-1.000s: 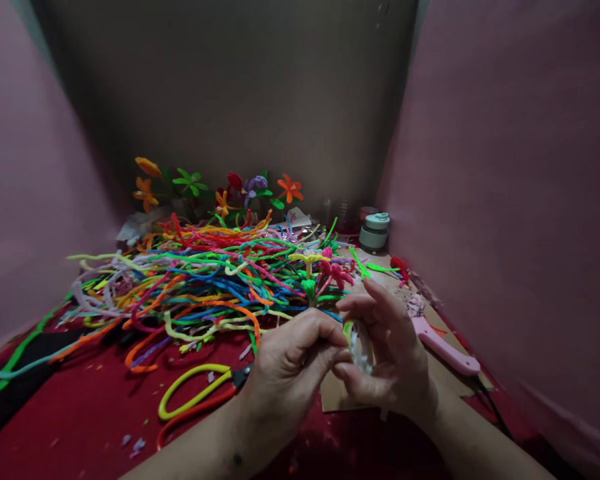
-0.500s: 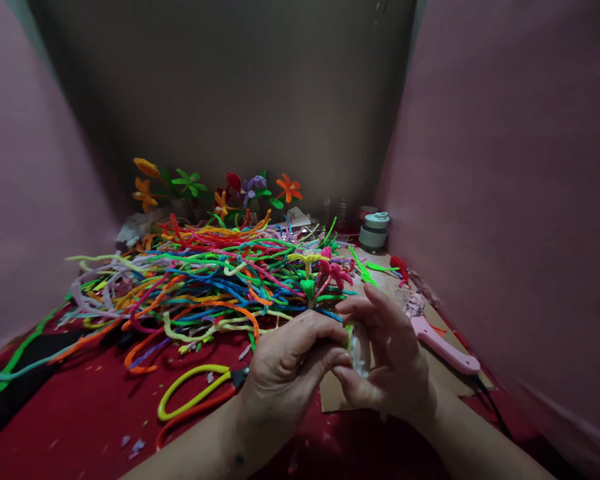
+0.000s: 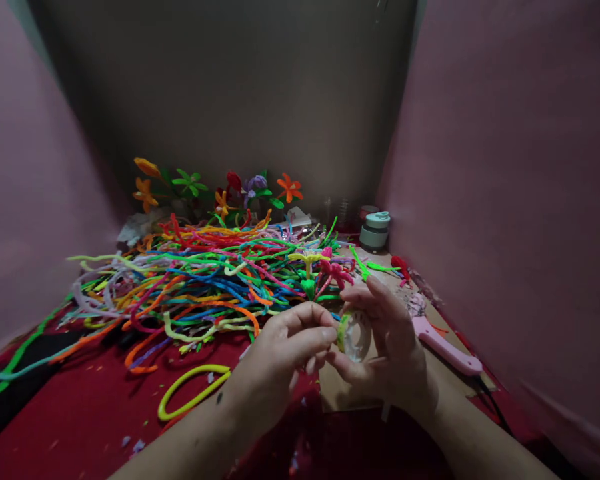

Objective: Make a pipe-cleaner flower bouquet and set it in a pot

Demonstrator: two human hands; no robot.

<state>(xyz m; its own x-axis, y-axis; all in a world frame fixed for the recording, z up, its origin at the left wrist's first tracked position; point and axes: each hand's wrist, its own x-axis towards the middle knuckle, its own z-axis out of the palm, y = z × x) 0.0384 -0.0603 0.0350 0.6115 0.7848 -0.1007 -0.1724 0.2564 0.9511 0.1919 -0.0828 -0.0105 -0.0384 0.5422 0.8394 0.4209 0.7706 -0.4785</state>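
A small ring-shaped roll of tape, white at the core with a yellow-green outer edge, stands tilted in my right hand, held between thumb and fingers. My left hand is closed in a pinch right beside the roll's left edge; whatever lies between its fingertips is hidden. Just beyond my hands are a yellow fuzzy flower and a pink fuzzy flower. Scissors with a yellow handle loop lie left of my left forearm, which covers much of them.
A big heap of coloured pipe cleaners spreads across the red cloth. Finished fuzzy flowers stand behind it. On the right are a pink-handled tool with a cord, a cardboard sheet and a lidded cup.
The roll of tape has turned so its open ring shows more. My left hand has shifted slightly left, its fingers extending over the pinch, and its forearm covers more of the scissors.
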